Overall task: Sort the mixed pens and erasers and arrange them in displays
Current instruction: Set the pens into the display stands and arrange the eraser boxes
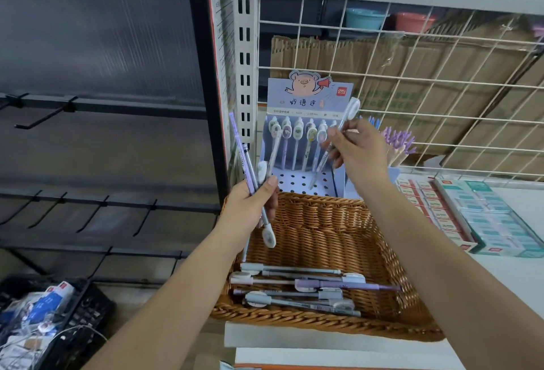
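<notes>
A woven wicker basket (323, 216) on the white shelf holds several loose pens (297, 287) along its near side. Behind it stands a blue cardboard pen display (306, 98) with a pig picture, several pens upright in its holes. My left hand (250, 207) grips a bunch of pens (245, 160), among them a purple one pointing up, above the basket's left rim. My right hand (359, 149) pinches a single clear pen with a white oval cap (344, 122), its tip lowered toward the display's perforated base.
Boxes of erasers (471, 216) lie in rows on the shelf to the right. A second holder with purple pens (397, 140) stands behind my right hand. A white wire grid backs the shelf. Down left sits a black crate (59, 316) of packaged goods, under dark hook rails.
</notes>
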